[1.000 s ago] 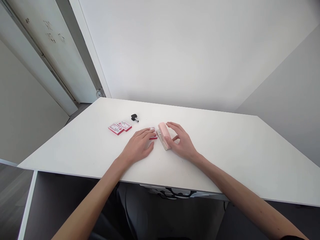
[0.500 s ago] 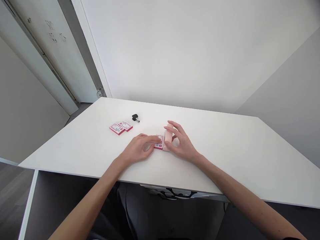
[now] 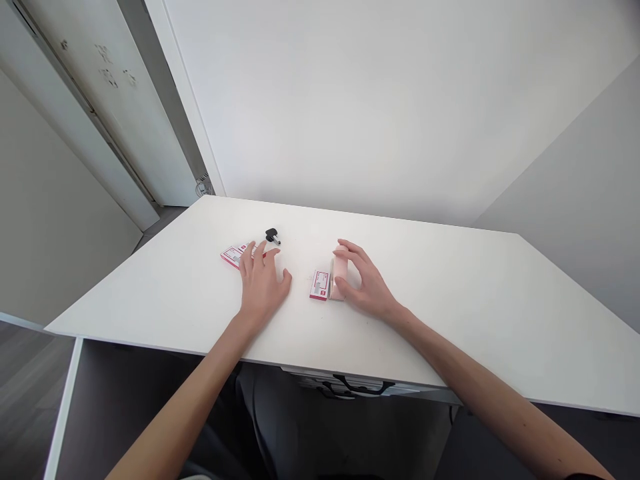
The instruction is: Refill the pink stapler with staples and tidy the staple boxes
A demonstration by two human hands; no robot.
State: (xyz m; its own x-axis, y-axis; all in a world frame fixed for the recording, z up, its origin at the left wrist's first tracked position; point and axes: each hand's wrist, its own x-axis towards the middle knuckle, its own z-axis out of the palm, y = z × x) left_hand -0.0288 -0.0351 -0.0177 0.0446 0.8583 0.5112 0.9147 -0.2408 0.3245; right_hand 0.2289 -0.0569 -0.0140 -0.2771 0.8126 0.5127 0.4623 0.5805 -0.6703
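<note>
My right hand (image 3: 365, 279) is closed around a pale pink box (image 3: 339, 272) that stands on the white desk, its thumb on the near side and fingers at the top. Just left of that box lies a small red and white box (image 3: 319, 285), with no hand on it. My left hand (image 3: 263, 280) has its fingers spread and reaches over the other red and white boxes (image 3: 232, 256) on the left. Its fingers partly cover them, and whether they touch I cannot tell.
A small black object with a metal end (image 3: 272, 235) lies behind the left boxes. The white desk (image 3: 450, 300) meets a white wall (image 3: 350, 100) at its far edge. Below the front edge are drawers with dark handles (image 3: 363, 387).
My left hand has left the small red and white box beside the pink one and moved left over the other boxes. My right hand stays at the pink box.
</note>
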